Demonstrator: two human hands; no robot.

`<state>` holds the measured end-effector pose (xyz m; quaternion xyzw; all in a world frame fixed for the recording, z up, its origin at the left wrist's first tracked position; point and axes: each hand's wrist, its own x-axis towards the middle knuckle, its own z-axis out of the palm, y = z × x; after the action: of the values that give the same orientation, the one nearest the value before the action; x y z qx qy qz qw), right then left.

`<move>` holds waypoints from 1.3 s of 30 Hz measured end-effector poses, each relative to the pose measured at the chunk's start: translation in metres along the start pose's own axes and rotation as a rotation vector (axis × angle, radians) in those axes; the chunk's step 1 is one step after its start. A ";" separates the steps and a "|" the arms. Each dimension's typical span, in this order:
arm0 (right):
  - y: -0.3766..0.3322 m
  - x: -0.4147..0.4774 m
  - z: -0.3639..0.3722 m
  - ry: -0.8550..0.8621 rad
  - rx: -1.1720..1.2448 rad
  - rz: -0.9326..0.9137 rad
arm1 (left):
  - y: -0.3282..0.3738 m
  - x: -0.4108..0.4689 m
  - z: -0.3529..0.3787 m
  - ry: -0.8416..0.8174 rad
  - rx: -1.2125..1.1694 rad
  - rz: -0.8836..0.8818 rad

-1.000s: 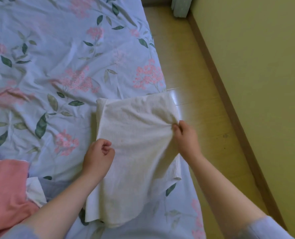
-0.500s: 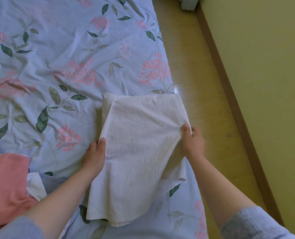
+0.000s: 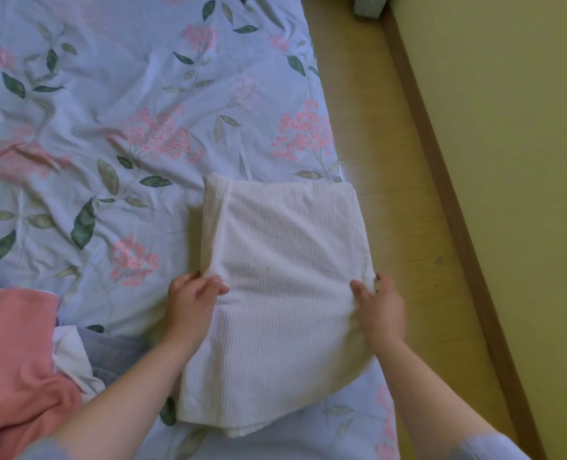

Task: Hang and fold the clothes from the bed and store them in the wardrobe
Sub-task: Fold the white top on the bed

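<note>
1. Blue floral bedsheet fills the left and middle of the view, creased, with its right edge running beside a strip of wooden floor, a brown skirting board and a yellow-green wall.
2. On the sheet near that right edge lies a folded white ribbed garment. Its far part rests flat, and its near part is lifted a little between the hands. What kind of garment it is cannot be told from the folds.
3. The left hand pinches the garment's left edge, thumb on top. The other fingers curl at the fold, and their tips are partly hidden by the cloth.
4. The right hand grips the right edge, thumb pressed on top and fingers curled round the side. How far they reach underneath is hidden.
5. Both forearms enter from the bottom, with blue-grey sleeves cut off by the frame.
6. At lower left, a pink garment is cut off by the frame. A white cloth and a grey cloth lie bunched against it, their shapes unclear.
7. At the top edge, a grey-green object on the floor is mostly out of view.
</note>
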<state>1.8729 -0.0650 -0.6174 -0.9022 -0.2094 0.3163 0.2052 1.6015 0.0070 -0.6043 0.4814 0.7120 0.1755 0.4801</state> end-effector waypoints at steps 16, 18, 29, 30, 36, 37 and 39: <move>0.017 -0.003 0.006 -0.323 0.286 0.194 | -0.038 0.022 -0.011 -0.362 -0.117 -0.347; 0.021 -0.002 0.002 -0.448 0.326 0.252 | -0.041 0.022 -0.012 -0.393 -0.112 -0.347; 0.004 -0.027 -0.030 -0.286 0.557 0.030 | -0.003 0.006 -0.040 -0.190 -0.169 0.033; -0.005 -0.030 -0.037 -0.263 0.574 -0.004 | 0.006 0.005 -0.046 -0.151 -0.156 0.090; -0.054 -0.061 -0.079 -0.071 0.542 -0.279 | 0.062 -0.023 -0.084 -0.039 -0.131 0.265; -0.057 -0.070 -0.087 -0.052 0.509 -0.332 | 0.068 -0.034 -0.091 -0.046 -0.134 0.270; -0.061 -0.090 -0.103 -0.033 0.456 -0.427 | 0.076 -0.058 -0.108 -0.045 -0.167 0.264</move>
<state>1.8611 -0.0848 -0.4692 -0.7633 -0.3211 0.3196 0.4605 1.5535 0.0162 -0.4688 0.5329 0.6147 0.2848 0.5070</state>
